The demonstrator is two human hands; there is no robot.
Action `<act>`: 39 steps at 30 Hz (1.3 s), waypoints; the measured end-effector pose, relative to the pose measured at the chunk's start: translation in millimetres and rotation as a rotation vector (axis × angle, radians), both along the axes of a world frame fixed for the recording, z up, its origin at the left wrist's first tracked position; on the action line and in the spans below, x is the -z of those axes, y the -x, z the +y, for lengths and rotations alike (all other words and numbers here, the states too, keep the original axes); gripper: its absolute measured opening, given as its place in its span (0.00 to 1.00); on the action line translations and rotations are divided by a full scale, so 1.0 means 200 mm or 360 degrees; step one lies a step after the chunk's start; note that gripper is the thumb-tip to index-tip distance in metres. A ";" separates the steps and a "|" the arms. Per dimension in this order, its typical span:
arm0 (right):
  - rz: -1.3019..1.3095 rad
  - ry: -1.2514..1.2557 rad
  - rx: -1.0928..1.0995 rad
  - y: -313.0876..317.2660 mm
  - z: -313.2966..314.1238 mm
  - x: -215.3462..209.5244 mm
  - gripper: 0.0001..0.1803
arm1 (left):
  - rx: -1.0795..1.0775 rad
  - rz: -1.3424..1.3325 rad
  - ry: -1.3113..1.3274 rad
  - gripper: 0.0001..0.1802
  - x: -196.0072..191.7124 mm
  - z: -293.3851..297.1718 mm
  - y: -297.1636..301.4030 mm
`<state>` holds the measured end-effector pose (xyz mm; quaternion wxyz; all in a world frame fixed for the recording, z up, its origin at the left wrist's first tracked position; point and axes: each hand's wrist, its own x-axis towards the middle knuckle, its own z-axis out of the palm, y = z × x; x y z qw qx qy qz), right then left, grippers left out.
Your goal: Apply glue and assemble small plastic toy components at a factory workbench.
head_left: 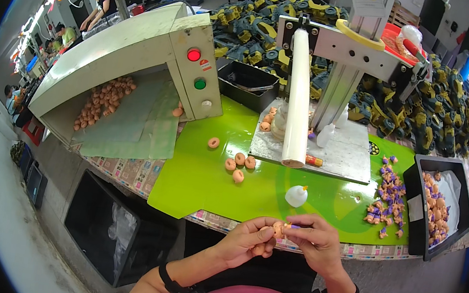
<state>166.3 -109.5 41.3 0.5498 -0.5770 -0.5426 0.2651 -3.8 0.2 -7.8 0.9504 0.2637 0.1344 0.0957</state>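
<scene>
At the near edge of the green mat, my left hand (240, 242) is closed around small peach doll heads. One doll head (278, 229) is pinched at its fingertips and another (259, 249) sits lower in the fingers. My right hand (319, 243) meets it there, its fingertips pinching a small doll body with purple on it (293, 227) against the upper head. Fingers cover most of that body, so how far the two parts are joined is hidden. Just beyond the hands stands a white squeeze bottle (296, 197) with a yellowish tip. Several loose doll heads (240, 159) lie farther left.
Small purple-clad doll bodies (391, 192) lie at right beside a black bin (419, 225) of doll parts. A bench press (299, 107) stands mid-table. At left, a beige hooded machine (112, 43) holds piled heads (105, 98). Toy vehicles (249, 25) heap behind; a black crate (90, 222) is below.
</scene>
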 end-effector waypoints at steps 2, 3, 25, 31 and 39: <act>0.0020 0.0036 0.0003 0.00 -0.01 -0.02 0.13 | -0.0047 0.0058 -0.0048 0.16 0.00 -0.01 0.00; -0.0014 0.0062 0.0023 -0.01 -0.01 -0.03 0.12 | -0.0079 0.0116 -0.0100 0.15 -0.01 -0.01 -0.01; -0.0559 -0.0134 -0.0422 -0.13 0.06 -0.12 0.16 | 0.0001 0.0154 -0.0011 0.11 -0.10 0.00 0.01; -0.1194 -0.0576 -0.0205 -0.20 0.48 -0.46 0.12 | -0.0195 0.0276 -0.0090 0.08 -0.19 0.10 0.04; -0.1647 -0.1515 0.0478 -0.47 1.15 -1.09 0.16 | -0.0238 0.0256 -0.0139 0.08 -0.24 0.14 0.10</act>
